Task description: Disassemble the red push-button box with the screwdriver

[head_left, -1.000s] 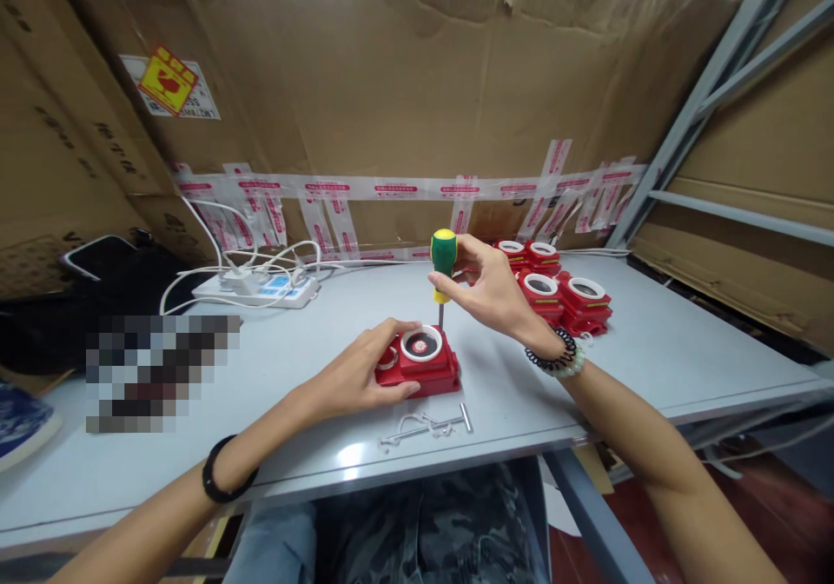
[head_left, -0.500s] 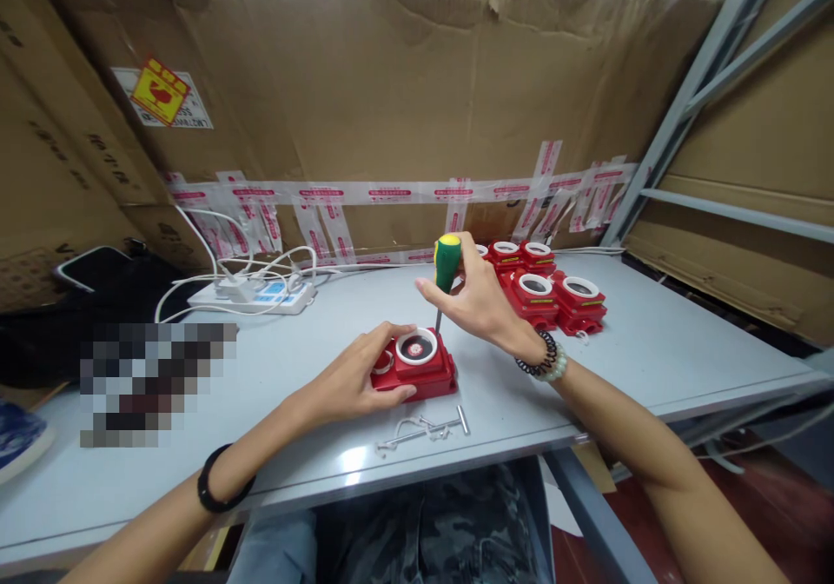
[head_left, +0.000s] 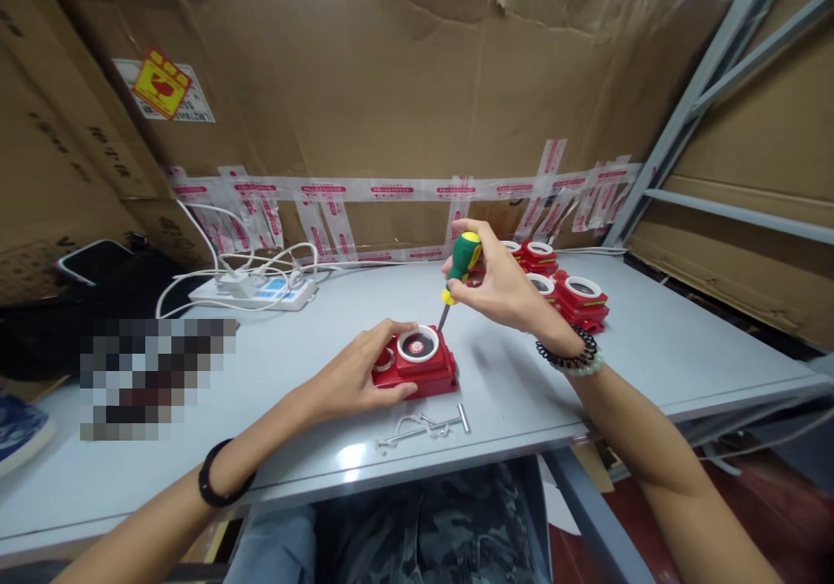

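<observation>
My left hand [head_left: 358, 368] grips the left end of a red box [head_left: 426, 382] with a white ring around a dark round window. Its thumb presses the near side and its fingers lie over the top. My right hand [head_left: 501, 284] holds a green and yellow screwdriver [head_left: 462, 258] by the handle. The screwdriver leans to the right, and its tip meets the far right corner of the box's top. In front of the box lies a thin metal T-shaped rod [head_left: 423, 430], with small white pieces and cord beside it.
Several similar red boxes [head_left: 582, 299] stand at the back right, partly behind my right hand. A white power strip [head_left: 287, 295] with tangled cables sits at the back left. Cardboard [head_left: 391, 89] walls the far side, and a grey metal frame [head_left: 684, 123] rises at right.
My right hand has shifted right, tilting the screwdriver handle from nearly upright to leaning right. The tip stays at the same corner. My left hand and the red box have hardly moved.
</observation>
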Motion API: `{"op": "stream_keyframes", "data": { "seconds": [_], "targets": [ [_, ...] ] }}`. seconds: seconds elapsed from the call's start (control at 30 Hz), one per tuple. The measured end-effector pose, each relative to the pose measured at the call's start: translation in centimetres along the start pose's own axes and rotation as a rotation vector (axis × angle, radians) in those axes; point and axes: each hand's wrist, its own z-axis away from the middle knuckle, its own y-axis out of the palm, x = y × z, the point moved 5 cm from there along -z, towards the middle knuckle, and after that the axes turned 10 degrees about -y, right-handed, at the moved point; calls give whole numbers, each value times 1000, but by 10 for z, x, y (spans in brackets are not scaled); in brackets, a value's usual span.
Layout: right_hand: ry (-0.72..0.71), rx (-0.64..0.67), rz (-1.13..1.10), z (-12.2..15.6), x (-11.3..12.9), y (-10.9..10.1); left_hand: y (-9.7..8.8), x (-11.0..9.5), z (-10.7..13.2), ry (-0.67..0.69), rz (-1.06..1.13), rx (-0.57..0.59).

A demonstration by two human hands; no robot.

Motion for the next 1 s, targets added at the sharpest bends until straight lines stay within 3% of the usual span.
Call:
{"op": "stream_keyframes", "data": {
  "seconds": [0.2, 0.4, 0.63, 0.8, 1.0],
  "targets": [
    [-61, -43, 180, 0, 4, 11, 0, 0, 0, -6, 7, -15],
    [-47, 10, -109, 0, 3, 14, -1, -1, 1, 8, 7, -8],
    [-13, -62, 149, 1, 3, 12, 0, -1, 0, -4, -8, -13],
    [37, 7, -107, 1, 1, 13, -1, -2, 0, 3, -6, -8],
    [24, -67, 162, 3, 1, 8, -1, -2, 0, 4, 8, -22]
  ]
}}
